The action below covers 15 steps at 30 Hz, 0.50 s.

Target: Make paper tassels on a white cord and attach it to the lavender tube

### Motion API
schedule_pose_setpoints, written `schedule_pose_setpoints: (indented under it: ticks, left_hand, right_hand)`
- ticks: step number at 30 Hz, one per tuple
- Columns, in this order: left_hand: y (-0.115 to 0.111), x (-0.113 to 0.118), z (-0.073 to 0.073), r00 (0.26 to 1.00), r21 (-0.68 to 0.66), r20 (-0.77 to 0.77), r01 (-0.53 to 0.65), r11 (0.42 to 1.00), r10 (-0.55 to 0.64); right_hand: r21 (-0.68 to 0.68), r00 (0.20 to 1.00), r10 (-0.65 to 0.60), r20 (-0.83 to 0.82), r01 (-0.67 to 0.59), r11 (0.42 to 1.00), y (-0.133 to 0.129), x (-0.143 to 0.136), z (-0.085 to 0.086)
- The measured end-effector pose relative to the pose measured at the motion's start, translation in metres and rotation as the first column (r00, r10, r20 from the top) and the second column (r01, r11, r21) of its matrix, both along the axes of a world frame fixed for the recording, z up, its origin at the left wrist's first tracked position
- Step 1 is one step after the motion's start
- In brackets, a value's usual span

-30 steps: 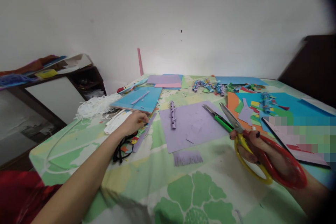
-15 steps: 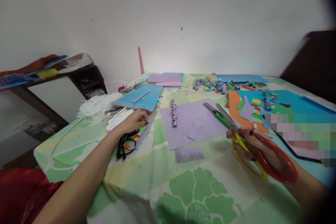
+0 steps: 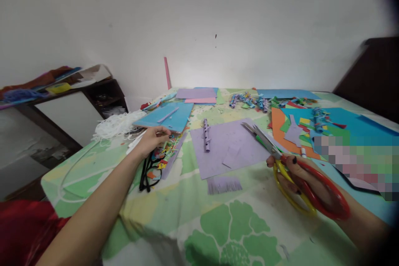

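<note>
Flat on the surface (image 3: 174,216), the purple sheet (image 3: 215,165) looks light, limp; I'd lift an edge. My right grip (image 3: 294,172) closes round scissors (image 3: 276,153) beside it, stiff, heavier, best held by the handles. Left grip (image 3: 151,139) curls near scraps (image 3: 162,164); contents, can't tell.

Cloth-covered counter (image 3: 174,212) offers a bare near-side lane between the left fingers (image 3: 163,138) and right fingers (image 3: 301,169), below a fringed strip (image 3: 224,185). Between them, a rolled tube (image 3: 206,139) interrupts a flat purple sheet (image 3: 249,145). Black glasses (image 3: 143,176) crowd the left fingers' near side; a blue folder (image 3: 181,116), their far side.
</note>
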<state>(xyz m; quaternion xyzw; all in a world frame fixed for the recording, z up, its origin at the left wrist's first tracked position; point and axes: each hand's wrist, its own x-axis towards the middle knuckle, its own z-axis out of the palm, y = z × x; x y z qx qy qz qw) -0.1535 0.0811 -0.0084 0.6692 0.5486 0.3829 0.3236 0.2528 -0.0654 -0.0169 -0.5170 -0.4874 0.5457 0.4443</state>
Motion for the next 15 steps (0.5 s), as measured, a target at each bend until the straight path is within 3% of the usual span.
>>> schedule_pose_setpoints:
  ticks: [5, 15]
  left_hand:
    - [0.0055, 0.0002, -0.0020, 0.982, -0.027, 0.184, -0.044, 0.999, 0.048]
    - [0.0004, 0.0055, -0.0032, 0.911, -0.035, 0.400, -0.094, 0.995, 0.100]
  right_hand:
    - [-0.042, 0.999, 0.042, 0.003, -0.041, 0.998, 0.0012, 0.0009, -0.0016]
    - [0.048, 0.996, 0.089, 0.002, -0.089, 0.995, -0.0010, -0.0073, 0.0046]
